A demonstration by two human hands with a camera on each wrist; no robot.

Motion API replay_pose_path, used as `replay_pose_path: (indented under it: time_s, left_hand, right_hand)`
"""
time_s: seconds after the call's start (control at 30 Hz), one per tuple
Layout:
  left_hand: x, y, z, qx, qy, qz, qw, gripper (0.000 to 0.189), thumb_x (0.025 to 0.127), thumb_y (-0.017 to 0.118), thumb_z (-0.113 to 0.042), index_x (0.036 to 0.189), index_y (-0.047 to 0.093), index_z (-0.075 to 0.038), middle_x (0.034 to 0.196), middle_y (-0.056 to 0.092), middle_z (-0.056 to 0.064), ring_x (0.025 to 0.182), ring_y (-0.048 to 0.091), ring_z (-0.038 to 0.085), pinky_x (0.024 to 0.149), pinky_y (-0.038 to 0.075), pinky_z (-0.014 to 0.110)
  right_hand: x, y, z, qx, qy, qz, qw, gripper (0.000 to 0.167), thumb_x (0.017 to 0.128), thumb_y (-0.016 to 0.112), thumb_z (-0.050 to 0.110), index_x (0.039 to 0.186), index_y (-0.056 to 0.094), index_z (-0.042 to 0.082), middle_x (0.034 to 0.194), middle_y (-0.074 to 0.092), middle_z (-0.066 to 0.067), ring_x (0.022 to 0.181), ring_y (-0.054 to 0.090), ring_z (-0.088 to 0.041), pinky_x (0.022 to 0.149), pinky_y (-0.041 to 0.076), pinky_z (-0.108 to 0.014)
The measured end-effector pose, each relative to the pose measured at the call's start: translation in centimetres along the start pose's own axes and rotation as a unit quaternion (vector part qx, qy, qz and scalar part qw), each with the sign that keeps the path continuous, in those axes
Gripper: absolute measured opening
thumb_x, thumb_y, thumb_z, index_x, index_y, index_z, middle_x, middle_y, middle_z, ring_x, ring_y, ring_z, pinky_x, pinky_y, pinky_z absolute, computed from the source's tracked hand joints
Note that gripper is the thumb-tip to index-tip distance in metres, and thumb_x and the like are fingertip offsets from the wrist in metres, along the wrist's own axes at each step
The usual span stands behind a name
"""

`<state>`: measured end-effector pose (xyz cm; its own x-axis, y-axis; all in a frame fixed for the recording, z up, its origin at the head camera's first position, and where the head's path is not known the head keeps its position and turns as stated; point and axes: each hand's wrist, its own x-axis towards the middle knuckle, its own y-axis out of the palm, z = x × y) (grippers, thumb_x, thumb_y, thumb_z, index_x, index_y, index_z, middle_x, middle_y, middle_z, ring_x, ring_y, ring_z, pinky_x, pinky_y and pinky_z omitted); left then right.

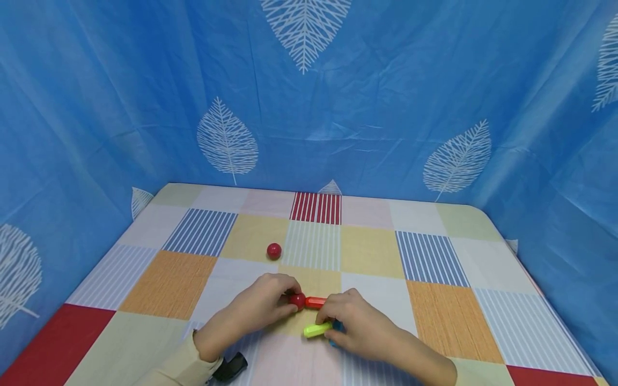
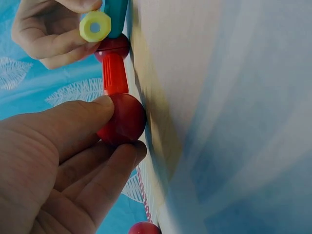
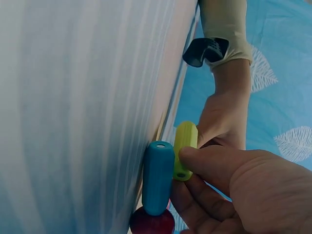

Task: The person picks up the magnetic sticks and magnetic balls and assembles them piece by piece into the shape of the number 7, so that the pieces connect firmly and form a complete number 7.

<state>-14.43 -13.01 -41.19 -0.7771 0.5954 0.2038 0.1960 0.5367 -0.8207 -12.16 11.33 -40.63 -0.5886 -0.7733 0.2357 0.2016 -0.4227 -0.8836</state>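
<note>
On the checked cloth, my left hand (image 1: 260, 303) pinches a dark red ball (image 2: 124, 121) between thumb and fingers. An orange-red rod (image 1: 315, 302) joins this ball to another red ball (image 2: 113, 46), which my right hand mostly hides in the head view. From that second ball a blue rod (image 3: 158, 178) extends. My right hand (image 1: 359, 327) holds a short yellow-green rod (image 3: 186, 146) by thumb and fingertips, close beside the blue one. Each end of the yellow-green rod shows a small round spot (image 2: 95, 28). Whether it touches the blue rod I cannot tell.
A loose red ball (image 1: 273, 251) lies farther back on the patchwork tablecloth (image 1: 372, 252). Blue curtains (image 1: 367, 102) with white leaf prints enclose the table's back and sides. A black strap or device (image 1: 232, 368) sits at the left wrist.
</note>
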Motion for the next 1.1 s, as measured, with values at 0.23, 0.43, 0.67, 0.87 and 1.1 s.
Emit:
replay_pose_path:
  time_s: [0.23, 0.43, 0.67, 0.87, 1.1]
  left_hand:
    - [0.12, 0.02, 0.01, 0.002, -0.010, 0.009, 0.9999, 0.016, 0.081, 0.079, -0.011, 0.093, 0.069, -0.012, 0.087, 0.065, -0.009, 0.080, 0.060, 0.005, 0.073, 0.052, 0.022]
    - [0.20, -0.01, -0.07, 0.009, -0.018, 0.013, 0.9997, 0.015, 0.081, 0.079, -0.013, 0.094, 0.070, -0.012, 0.087, 0.066, -0.008, 0.080, 0.060, 0.006, 0.073, 0.052, 0.024]
    - [0.16, -0.04, -0.15, 0.006, -0.022, 0.019, 0.9996, 0.013, 0.083, 0.078, -0.013, 0.093, 0.070, -0.013, 0.086, 0.066, -0.009, 0.079, 0.059, 0.004, 0.073, 0.052, 0.024]
    - [0.21, -0.06, -0.22, -0.001, -0.023, 0.023, 0.9995, 0.013, 0.083, 0.078, -0.013, 0.093, 0.070, -0.013, 0.086, 0.066, -0.009, 0.079, 0.059, 0.003, 0.072, 0.052, 0.023]
    - [0.17, -0.06, -0.26, 0.001, -0.014, 0.018, 0.9997, 0.014, 0.082, 0.078, -0.012, 0.092, 0.069, -0.013, 0.086, 0.065, -0.009, 0.079, 0.059, 0.004, 0.072, 0.052, 0.023]
  right_hand:
    - [-0.04, 0.18, 0.17, -0.017, -0.009, 0.012, 0.9997, 0.020, 0.078, 0.082, 0.018, 0.090, 0.069, 0.027, 0.090, 0.060, 0.022, 0.086, 0.052, 0.007, 0.079, 0.025, -0.033]
    - [0.09, 0.20, 0.22, -0.026, -0.016, 0.041, 0.9987, 0.019, 0.078, 0.082, 0.018, 0.090, 0.070, 0.026, 0.089, 0.060, 0.023, 0.089, 0.051, 0.007, 0.081, 0.026, -0.036]
    - [0.10, 0.50, 0.48, -0.038, -0.020, 0.066, 0.9969, 0.016, 0.080, 0.081, 0.021, 0.091, 0.071, 0.027, 0.089, 0.060, 0.026, 0.088, 0.050, 0.007, 0.082, 0.026, -0.035]
    - [0.18, 0.81, 0.54, -0.044, -0.029, 0.070, 0.9962, 0.017, 0.079, 0.081, 0.022, 0.090, 0.071, 0.028, 0.089, 0.060, 0.026, 0.089, 0.050, 0.009, 0.082, 0.026, -0.033]
    - [0.08, 0.45, 0.71, -0.018, -0.016, 0.048, 0.9986, 0.020, 0.078, 0.081, 0.019, 0.093, 0.072, 0.027, 0.090, 0.060, 0.026, 0.093, 0.049, 0.004, 0.080, 0.027, -0.032]
